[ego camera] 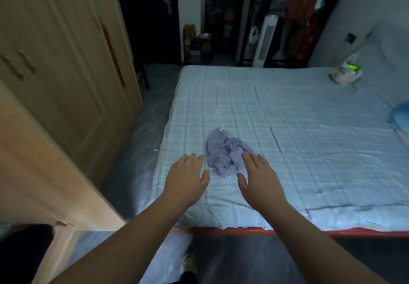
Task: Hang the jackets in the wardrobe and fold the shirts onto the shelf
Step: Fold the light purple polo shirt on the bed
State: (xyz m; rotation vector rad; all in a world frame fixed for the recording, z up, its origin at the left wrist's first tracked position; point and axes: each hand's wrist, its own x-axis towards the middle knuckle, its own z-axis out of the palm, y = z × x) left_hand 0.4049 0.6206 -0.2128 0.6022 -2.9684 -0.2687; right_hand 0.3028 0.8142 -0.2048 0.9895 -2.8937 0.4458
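A crumpled lilac shirt (225, 151) lies on the bed (309, 129), near its front left part. My left hand (186, 177) hovers just left of the shirt, palm down, fingers apart, holding nothing. My right hand (259, 179) reaches over the shirt's near right edge, fingers spread and empty; whether its fingertips touch the cloth I cannot tell. The wooden wardrobe (66, 62) stands along the left wall, its far doors shut. One wardrobe door (44, 162) swings out close to my left arm.
A pale checked sheet covers the bed. A white and green plastic bag (347, 71) sits at the bed's far right, a blue pillow (400, 117) at the right edge. Dark shelves with clothes (298, 18) stand at the back. A narrow floor strip (141, 140) runs between wardrobe and bed.
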